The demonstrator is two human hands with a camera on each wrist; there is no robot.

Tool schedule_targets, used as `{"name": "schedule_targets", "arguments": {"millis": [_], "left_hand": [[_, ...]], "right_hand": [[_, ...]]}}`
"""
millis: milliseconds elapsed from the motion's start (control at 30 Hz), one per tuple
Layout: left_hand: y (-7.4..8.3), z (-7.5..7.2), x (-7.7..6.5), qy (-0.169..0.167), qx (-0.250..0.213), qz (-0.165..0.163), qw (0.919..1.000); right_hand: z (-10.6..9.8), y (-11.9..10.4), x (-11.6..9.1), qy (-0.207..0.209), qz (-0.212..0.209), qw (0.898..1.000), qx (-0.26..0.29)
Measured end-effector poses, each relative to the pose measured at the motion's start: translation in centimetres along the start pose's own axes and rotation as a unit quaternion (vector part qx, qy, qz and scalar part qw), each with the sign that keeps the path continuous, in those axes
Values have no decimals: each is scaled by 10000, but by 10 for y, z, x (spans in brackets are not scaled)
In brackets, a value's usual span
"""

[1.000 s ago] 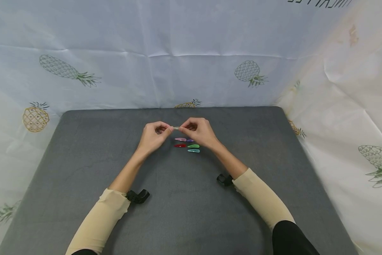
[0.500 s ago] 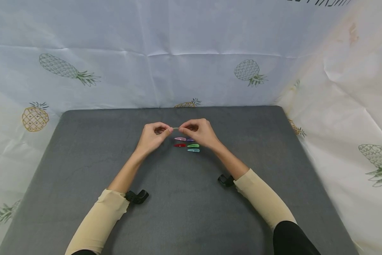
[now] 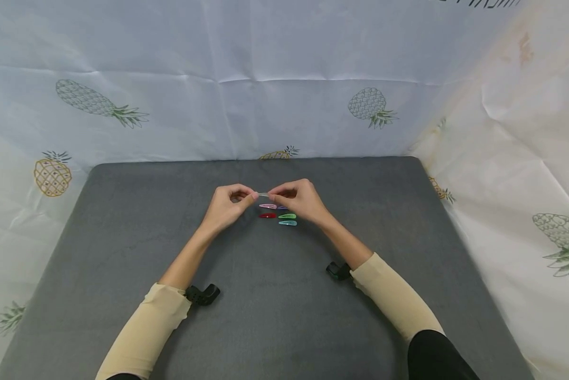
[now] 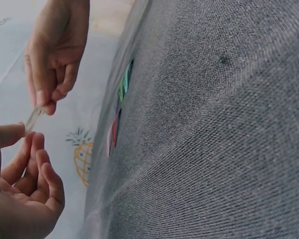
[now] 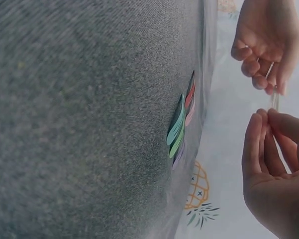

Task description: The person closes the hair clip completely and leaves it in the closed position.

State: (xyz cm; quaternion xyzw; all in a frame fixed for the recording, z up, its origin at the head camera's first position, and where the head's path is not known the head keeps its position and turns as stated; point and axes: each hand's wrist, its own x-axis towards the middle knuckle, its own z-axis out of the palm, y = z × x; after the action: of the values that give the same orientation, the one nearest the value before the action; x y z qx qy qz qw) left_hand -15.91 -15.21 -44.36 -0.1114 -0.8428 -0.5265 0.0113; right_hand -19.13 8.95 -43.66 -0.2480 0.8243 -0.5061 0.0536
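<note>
A pale, whitish hair clip (image 3: 263,194) is stretched between both hands above the table. My left hand (image 3: 229,203) pinches one end of it between thumb and fingertips, and my right hand (image 3: 299,200) pinches the other. In the left wrist view the clip (image 4: 34,118) looks slim and two-legged, its ends covered by fingertips. Just below the hands, snap hair clips lie on the table: pink (image 3: 267,206), red (image 3: 267,215), green (image 3: 287,216), light blue (image 3: 287,223) and a purple one (image 5: 179,155), which the right hand partly hides in the head view.
The grey cloth-covered table (image 3: 265,306) stretches around the clips. A white sheet (image 3: 284,47) printed with pineapples hangs behind it and along the sides. Black wrist mounts (image 3: 202,294) stick out inward from the sleeves.
Both hands have come down very slightly in the head view, and the pale clip seems to have turned a little between the fingertips. The clips on the table stay put.
</note>
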Motion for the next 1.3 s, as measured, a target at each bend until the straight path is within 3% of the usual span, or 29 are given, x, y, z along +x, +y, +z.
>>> {"name": "schedule_targets", "arguments": {"millis": [333,533,733,933,1300], "left_hand": [[0,0,-2,-217,-83,-121,9997],[-2,-1,-3,-326,-116,-160,9993],[-6,0,-4,-423,-7,18,9991],[-8,1,-6,-697,372,235,9966],[-13,3,-7,-1123,897,221,9894]], "right_hand": [[-2,2,-5,-136,35,9999,82],[0,6,-7,-265,119,9987,420],[0,8,-9,-343,230,9981,462],[0,10,-13,-534,316,9981,55],[5,15,-15,-804,392,9948,-484]]}}
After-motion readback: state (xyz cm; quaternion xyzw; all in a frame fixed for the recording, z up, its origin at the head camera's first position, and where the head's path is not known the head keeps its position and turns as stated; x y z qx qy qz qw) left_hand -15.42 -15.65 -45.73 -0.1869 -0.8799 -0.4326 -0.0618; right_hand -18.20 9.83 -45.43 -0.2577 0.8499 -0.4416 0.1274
